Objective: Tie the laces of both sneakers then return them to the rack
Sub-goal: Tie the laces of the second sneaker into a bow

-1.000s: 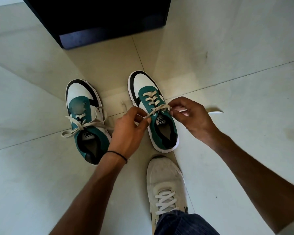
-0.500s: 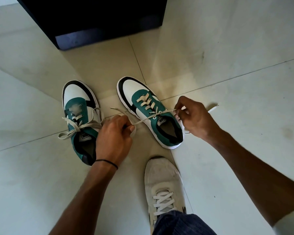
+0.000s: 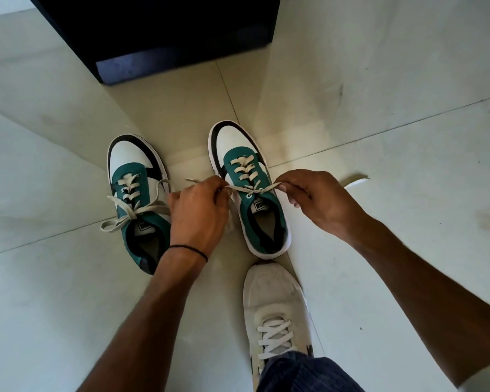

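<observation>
Between the hands sits the right sneaker (image 3: pixel 249 199) on the floor (image 3: pixel 379 80), left hand (image 3: pixel 198 213) and right hand (image 3: pixel 320 202) each pinching a lace (image 3: pixel 239 189) end taut; laces look soft and floppy, so I'd grip near the eyelets.

Lace (image 3: pixel 255 189) shorter between closer hands, sneaker (image 3: pixel 252 193) straighter.

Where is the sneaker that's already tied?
In the head view, the tied sneaker sits on the floor at centre-left, beside the left hand, parallel to the sneaker being laced.
</observation>
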